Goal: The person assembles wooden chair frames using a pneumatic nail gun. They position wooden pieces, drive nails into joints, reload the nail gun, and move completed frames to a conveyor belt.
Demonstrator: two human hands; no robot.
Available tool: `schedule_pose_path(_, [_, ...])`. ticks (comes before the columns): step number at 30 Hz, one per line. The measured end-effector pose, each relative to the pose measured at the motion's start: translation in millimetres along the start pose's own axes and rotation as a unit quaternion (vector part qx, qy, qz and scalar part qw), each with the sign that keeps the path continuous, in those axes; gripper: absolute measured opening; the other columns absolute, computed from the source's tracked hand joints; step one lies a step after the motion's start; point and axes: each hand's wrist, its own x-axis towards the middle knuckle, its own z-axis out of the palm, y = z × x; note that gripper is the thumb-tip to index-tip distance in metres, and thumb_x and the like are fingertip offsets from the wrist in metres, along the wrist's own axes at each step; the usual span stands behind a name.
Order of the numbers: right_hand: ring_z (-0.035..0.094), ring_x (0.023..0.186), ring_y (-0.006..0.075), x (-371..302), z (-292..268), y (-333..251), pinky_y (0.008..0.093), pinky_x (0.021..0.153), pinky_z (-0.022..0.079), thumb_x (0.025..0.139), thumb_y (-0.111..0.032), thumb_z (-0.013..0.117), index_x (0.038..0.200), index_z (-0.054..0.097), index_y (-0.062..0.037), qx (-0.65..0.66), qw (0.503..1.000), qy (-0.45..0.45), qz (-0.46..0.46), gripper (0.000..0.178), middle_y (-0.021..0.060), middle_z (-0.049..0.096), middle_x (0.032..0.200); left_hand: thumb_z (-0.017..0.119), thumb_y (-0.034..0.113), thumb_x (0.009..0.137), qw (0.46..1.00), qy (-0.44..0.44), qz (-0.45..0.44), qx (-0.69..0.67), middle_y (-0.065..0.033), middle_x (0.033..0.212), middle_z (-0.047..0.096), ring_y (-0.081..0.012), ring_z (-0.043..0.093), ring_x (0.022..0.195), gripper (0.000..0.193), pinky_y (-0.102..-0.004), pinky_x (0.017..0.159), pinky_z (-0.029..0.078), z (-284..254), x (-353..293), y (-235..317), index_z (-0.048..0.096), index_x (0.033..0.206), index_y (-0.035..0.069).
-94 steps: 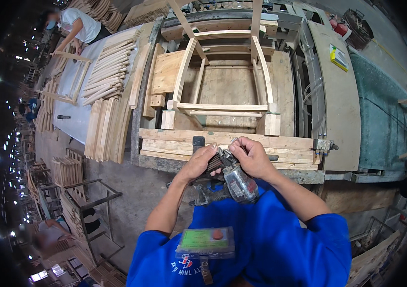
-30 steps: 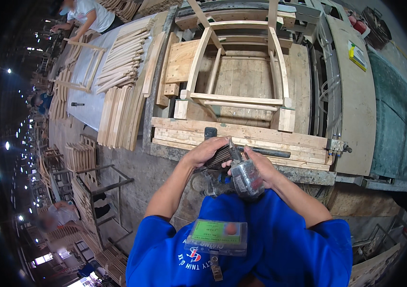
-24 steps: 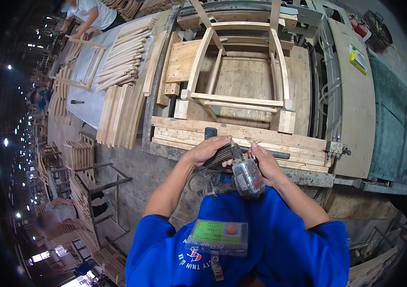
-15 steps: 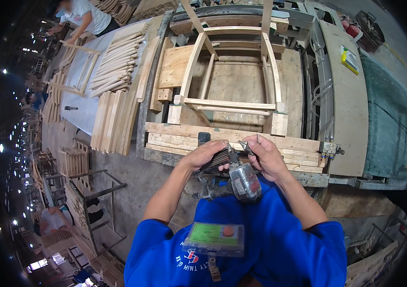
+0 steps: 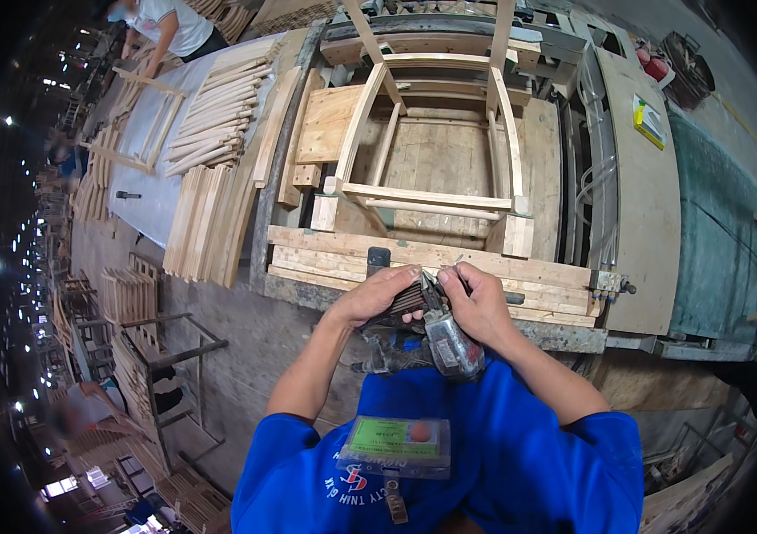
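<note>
A worn grey nail gun (image 5: 455, 343) hangs in front of my blue shirt, its narrow nose pointing away from me. My left hand (image 5: 380, 294) is closed around the ribbed magazine beside the nose, with the fingertips up at the tip. Close against the other side of the nose, my right hand (image 5: 476, 301) is pinched shut on a small pointed metal piece, mostly hidden by the fingers. A dark block-shaped hammer head (image 5: 378, 258) rests on the bench's front beams beyond my left hand.
Beyond my hands, a wooden chair frame (image 5: 432, 190) stands on the bench behind stacked front beams (image 5: 334, 246). Wooden slats (image 5: 209, 222) lie on the left table, near a co-worker (image 5: 169, 31). A yellow-edged packet (image 5: 649, 122) lies on the right board.
My right hand has moved left, bringing the pointed metal piece to the nail gun's nose. A dark rod end now shows beside that hand. My left hand keeps its hold.
</note>
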Motion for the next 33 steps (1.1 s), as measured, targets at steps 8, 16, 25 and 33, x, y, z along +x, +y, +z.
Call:
schedule_pose_path(8, [0.063,0.077,0.0106,-1.8,-21.0,-6.2,0.0312,0.072,0.053,0.102,-0.021,0.065,0.102,0.073,0.0032,0.027,0.994,-0.103,0.024,0.025,0.0125,0.075,0.084,0.037,0.035,0.114,0.999,0.004,0.011,0.031,-0.0088,0.089,0.07,-0.0123,0.066,0.075,0.046,-0.0235,0.064,0.055,9.3,-0.8,8.9,0.061,0.118,-0.003])
schedule_pose_path(16, [0.068,0.085,0.0109,1.3,-26.2,-3.7,0.0271,0.077,0.056,0.096,-0.014,0.075,0.114,0.073,0.004,0.128,0.984,-0.091,0.089,0.025,0.0104,0.076,0.096,0.036,0.035,0.114,0.998,0.004,0.01,0.055,-0.0075,0.088,0.069,-0.0106,0.064,0.073,0.044,-0.0234,0.064,0.054,11.7,-1.2,16.3,0.06,0.118,-0.001])
schedule_pose_path(25, [0.071,0.082,0.0118,13.5,-26.6,-8.3,0.0258,0.074,0.058,0.089,-0.011,0.083,0.109,0.07,0.0048,0.208,0.956,-0.119,0.17,0.029,0.0101,0.075,0.09,0.035,0.037,0.114,0.995,0.001,0.003,0.099,-0.0056,0.084,0.069,-0.0099,0.063,0.069,0.043,-0.0234,0.063,0.053,8.9,5.6,14.7,0.061,0.113,0.002])
schedule_pose_path(33, [0.062,0.071,0.0073,17.1,-34.3,-15.8,0.023,0.065,0.049,0.085,-0.021,0.088,0.095,0.069,-0.0009,0.077,0.967,-0.152,0.19,0.029,0.0029,0.071,0.083,0.036,0.032,0.114,0.993,-0.016,-0.046,0.104,-0.0081,0.093,0.071,-0.0113,0.066,0.072,0.04,-0.0249,0.068,0.057,9.5,12.2,19.4,0.061,0.116,0.001])
